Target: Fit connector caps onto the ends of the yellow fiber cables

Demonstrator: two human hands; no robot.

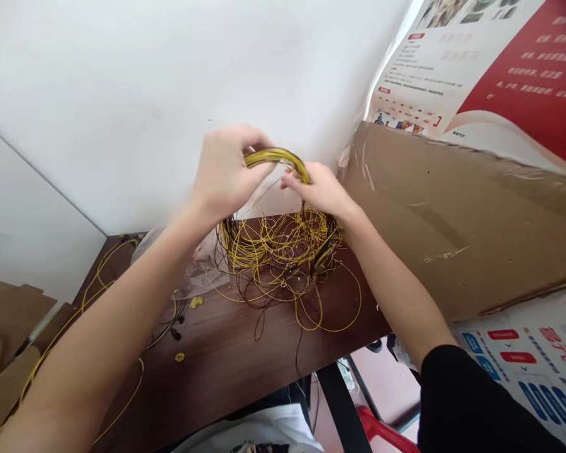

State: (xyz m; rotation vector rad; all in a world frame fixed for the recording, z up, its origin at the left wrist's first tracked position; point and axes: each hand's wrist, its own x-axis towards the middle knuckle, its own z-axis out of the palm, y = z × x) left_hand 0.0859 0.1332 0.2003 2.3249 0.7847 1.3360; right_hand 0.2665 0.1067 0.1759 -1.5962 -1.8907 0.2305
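Just above the wire tangle (273, 248), you've got the gathered wire bundle (285, 155) up in an arch, yellow with dark strands. Strands show under both hands, running down into the tangle, so probably one continuous harness. Can't confirm: your hands cover the joins.

Left hand (231, 167), above the tangle's left part: fingers curled round the bundle, thumb underneath, closed on it. Blurred, so can't judge grip force. Right hand (325, 192), above the tangle's right part: thumb and fingers pinching the arch's right end, little gap showing. Between them a short span of bundle is bare.

For this handling, I'd keep both grips firm but not crushing, and the bend gentle; a tight fold could kink the thin wire. Work strands parallel before shifting either grip, and move one hand at a time so nothing fans out. Watch the loose loop (360, 296) right of and in front of the tangle, lying on the table (226, 352); it looks easy to snag. Same for the clear plastic (198, 277) left of the tangle: lift straight up rather than dragging across it.
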